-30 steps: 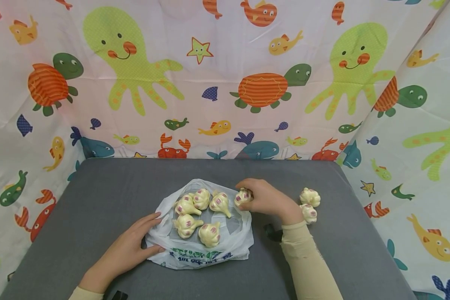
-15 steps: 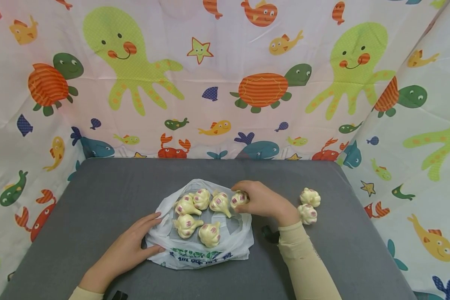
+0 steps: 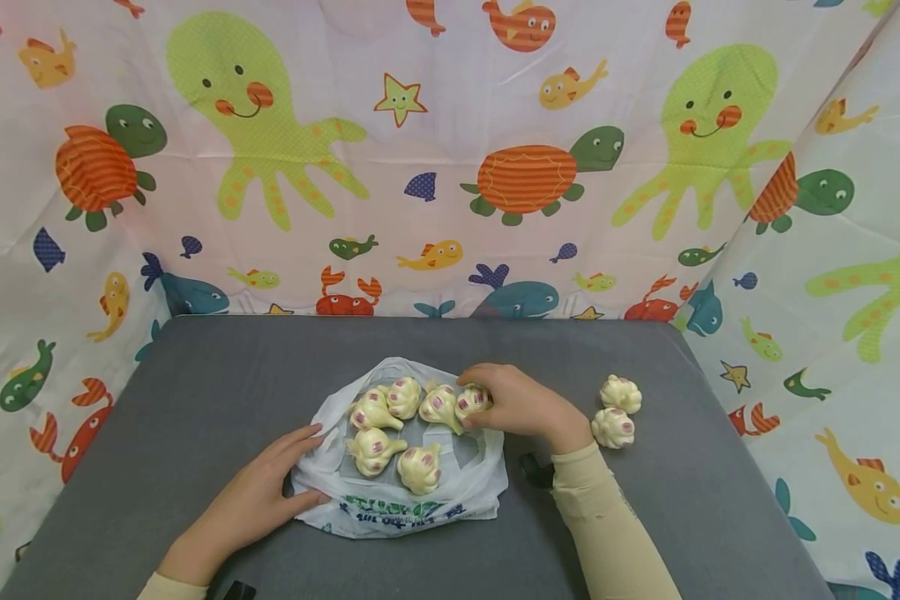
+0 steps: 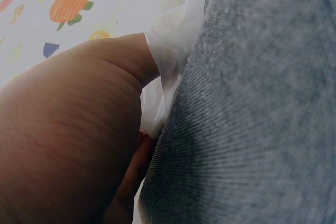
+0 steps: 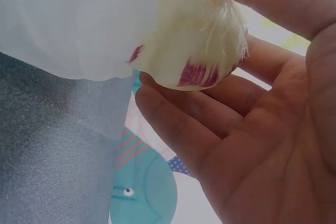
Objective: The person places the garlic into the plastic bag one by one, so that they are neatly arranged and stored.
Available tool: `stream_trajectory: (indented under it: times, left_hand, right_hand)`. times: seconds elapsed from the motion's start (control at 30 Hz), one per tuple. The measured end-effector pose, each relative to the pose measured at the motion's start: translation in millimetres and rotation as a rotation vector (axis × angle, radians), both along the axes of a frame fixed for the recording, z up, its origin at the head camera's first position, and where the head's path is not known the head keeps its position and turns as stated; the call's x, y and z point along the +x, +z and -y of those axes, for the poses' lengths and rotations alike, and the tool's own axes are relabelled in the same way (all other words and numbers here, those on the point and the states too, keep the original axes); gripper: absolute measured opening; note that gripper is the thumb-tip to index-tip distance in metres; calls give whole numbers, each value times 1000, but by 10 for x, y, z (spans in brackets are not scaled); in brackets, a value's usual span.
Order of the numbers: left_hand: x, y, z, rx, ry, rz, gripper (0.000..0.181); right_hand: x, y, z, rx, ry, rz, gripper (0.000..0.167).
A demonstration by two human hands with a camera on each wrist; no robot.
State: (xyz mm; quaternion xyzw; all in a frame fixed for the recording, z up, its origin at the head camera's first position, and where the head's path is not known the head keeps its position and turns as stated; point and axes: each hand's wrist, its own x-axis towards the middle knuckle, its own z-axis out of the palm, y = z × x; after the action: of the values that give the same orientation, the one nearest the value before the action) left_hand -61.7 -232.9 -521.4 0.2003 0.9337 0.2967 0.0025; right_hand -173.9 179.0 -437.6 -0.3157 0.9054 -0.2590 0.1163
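Observation:
My right hand (image 3: 521, 400) holds a garlic bulb (image 3: 472, 402) between thumb and fingers, over the right rim of a white plastic bag (image 3: 487, 483). In the right wrist view, the bulb (image 5: 194, 40) shows its roots and purple patches, with part of it behind the white plastic. Several garlic bulbs (image 3: 373, 452) lie inside the bag's mouth. Spread fairly straight, the fingers and thumb of my left hand (image 3: 262, 487) touch the bag's left edge. In the left wrist view, plastic (image 4: 176, 40) covers the tip of the left thumb (image 4: 131, 56).
Two more garlic bulbs (image 3: 619, 394) lie on the grey table (image 3: 217, 375) to the right of the bag, beside the right forearm. A white curtain (image 3: 420, 225) printed with sea animals stands behind the table and along both sides.
My right hand has moved left and slightly toward me, carrying the garlic bulb from the bag's right rim to beside the bulbs inside. The left hand and the bag stay where they were.

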Motion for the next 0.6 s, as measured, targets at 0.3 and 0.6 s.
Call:
stream_trajectory:
  times: [0.3, 0.6]
  left_hand:
    - [-5, -28, 12, 2, -4, -13, 80]
    - [-12, -37, 12, -5, 4, 15, 82]
  right_hand:
    - [-8, -14, 31, 13, 2, 10, 57]
    - [-17, -53, 55, -7, 27, 13, 53]
